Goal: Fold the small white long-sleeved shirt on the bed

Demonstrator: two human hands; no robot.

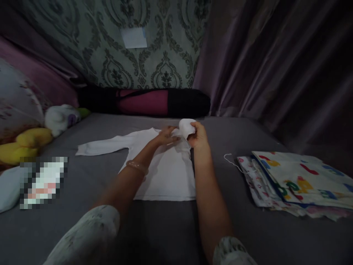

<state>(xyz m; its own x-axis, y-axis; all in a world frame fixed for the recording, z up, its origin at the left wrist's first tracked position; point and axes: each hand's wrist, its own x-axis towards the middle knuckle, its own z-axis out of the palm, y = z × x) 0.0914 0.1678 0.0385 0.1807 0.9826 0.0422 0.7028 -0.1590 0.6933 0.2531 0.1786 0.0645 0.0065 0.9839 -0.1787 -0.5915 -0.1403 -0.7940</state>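
Note:
A small white long-sleeved shirt (pixel 165 176) lies spread on the grey bedsheet, its neck toward the far side. One sleeve stretches out flat to the left. My left hand (pixel 167 137) rests on the upper part of the shirt near the neck, fingers spread. At the shirt's upper right, my right hand (pixel 199 135) grips the other sleeve, which is lifted and bunched above the sheet. A bracelet (pixel 137 168) circles my left wrist.
Folded printed cloths (pixel 306 180) are stacked at the right, with a white string (pixel 233 162) beside them. A black and pink bolster-shaped bag (pixel 143 102) lies along the wall. Plush toys (pixel 60 118) and a pale packet (pixel 15 186) sit at the left.

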